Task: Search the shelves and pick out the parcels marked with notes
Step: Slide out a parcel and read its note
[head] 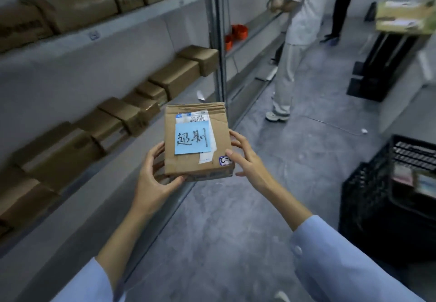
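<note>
A small brown cardboard parcel is held in front of me over the aisle floor, beside the shelves. A blue sticky note with handwritten characters lies on its top, under a white shipping label. My left hand grips the parcel's left and lower edge, thumb curled under the corner. My right hand holds the right edge, thumb on the top near a small sticker. Several other brown parcels line the shelf on the left; no notes show on them.
An upper shelf carries more cardboard boxes. A black plastic crate with items inside stands on the floor at the right. A person in light clothing stands ahead by the shelves. A black stand bears a box at far right.
</note>
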